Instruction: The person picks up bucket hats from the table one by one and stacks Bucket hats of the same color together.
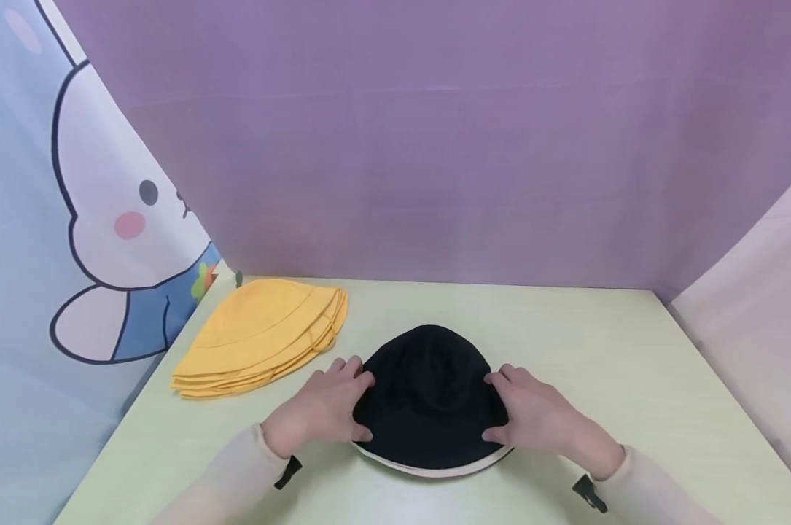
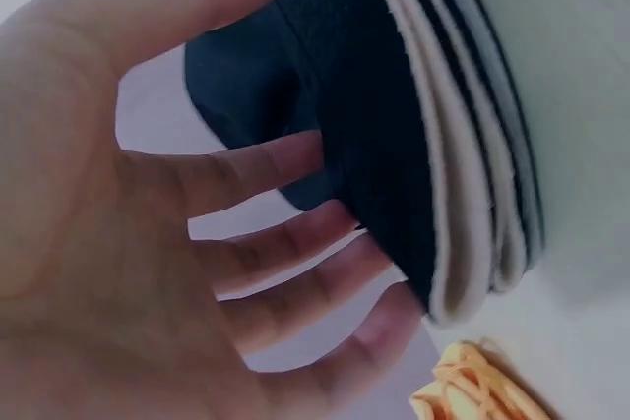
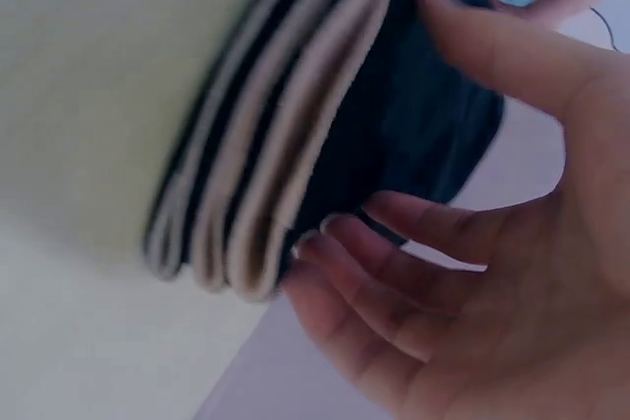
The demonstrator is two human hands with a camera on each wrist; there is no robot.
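Note:
A stack of black bucket hats (image 1: 431,430) with pale linings lies on the table in front of me. Several folded brim edges (image 2: 463,204) show one above another in the left wrist view. My left hand (image 1: 326,401) is at the stack's left side, fingers spread and fingertips on the black cloth. On the opposite side, my right hand (image 1: 533,412) touches the cloth with its fingertips, thumb toward the near brim. The right wrist view shows its fingers gently bent against the black fabric (image 3: 394,115), palm away from it.
A stack of yellow hats (image 1: 257,328) lies at the table's back left, its layered brims toward me. The pale green table (image 1: 598,343) meets a purple curtain (image 1: 434,160) at the back. A printed cloth (image 1: 28,292) hangs along the left, a whitish one (image 1: 762,313) along the right.

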